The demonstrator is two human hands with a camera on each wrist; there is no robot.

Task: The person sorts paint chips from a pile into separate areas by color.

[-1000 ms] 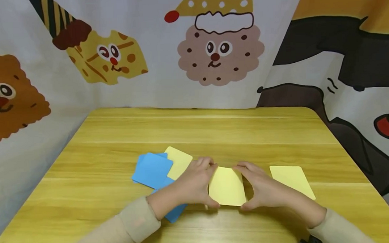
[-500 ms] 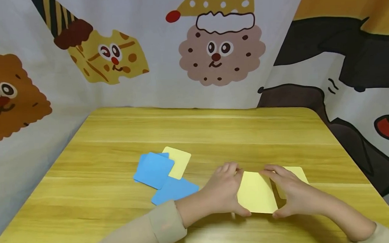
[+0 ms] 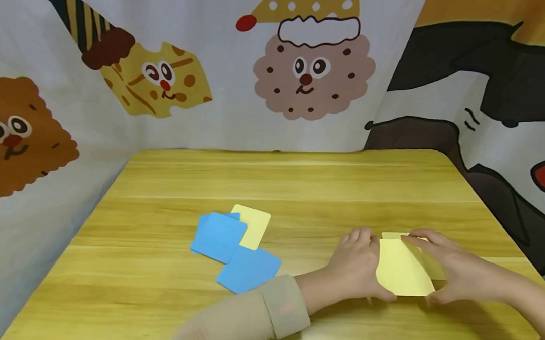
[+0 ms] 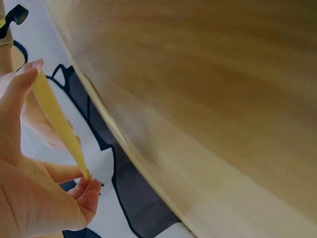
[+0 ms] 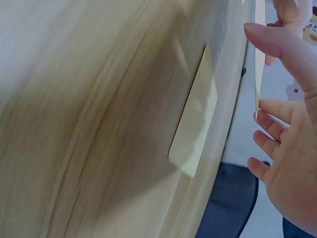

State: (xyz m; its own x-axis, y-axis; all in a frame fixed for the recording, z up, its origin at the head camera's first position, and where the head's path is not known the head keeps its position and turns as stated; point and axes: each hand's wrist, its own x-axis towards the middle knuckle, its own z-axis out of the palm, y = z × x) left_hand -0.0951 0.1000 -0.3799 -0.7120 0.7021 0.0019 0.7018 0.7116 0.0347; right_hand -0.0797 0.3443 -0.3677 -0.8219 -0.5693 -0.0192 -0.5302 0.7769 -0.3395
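Both hands had just travelled right over the desk (image 3: 163, 180), taking the held yellow card (image 3: 401, 273) with them. A second earlier it was close to the blue cards (image 3: 218, 238) at mid-left; now it hung at the right, raised near a second yellow card (image 5: 193, 119) that lay flat there. The left hand (image 3: 356, 267) pinched its left side, thumb at the near corner and fingers at the far one. The right hand (image 3: 457, 271) pinched the right side likewise, its other fingers loose and apart from the card. Whether this was one sheet or several could not be told.

In the right wrist view a gap separated it from the second yellow card, so the two were not touching. On the left, the blue cards and a third yellow card (image 3: 260, 224) had stayed put, the nearest blue one now mostly uncovered by the left arm.

The shift seemed to mean that most of the carrying was done: the card was well apart from the blue ones and near one of its own colour, though not yet set down.
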